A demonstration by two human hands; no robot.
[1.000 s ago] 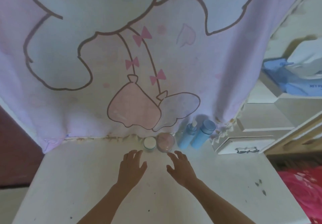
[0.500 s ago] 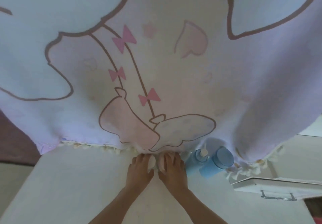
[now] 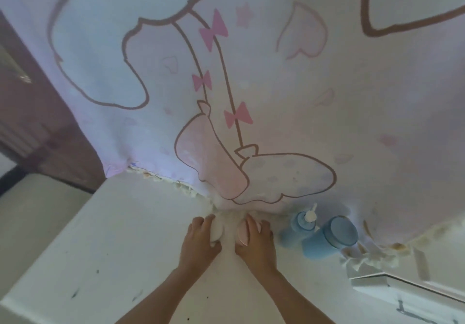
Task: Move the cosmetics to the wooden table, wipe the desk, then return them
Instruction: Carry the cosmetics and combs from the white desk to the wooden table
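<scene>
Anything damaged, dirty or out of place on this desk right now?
Along the back edge of the white desk, the hanging cloth has a frayed, brown-stained hem; dark scuff marks dot the desk's front. The white jar and pink jar being gripped look intact; nothing spilled.

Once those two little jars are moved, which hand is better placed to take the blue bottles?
Probably the right. The right hand, gripping the pink jar, is nearer the blue pump bottle and the capped blue bottle. The left hand, on the white jar, is farther off.
</scene>
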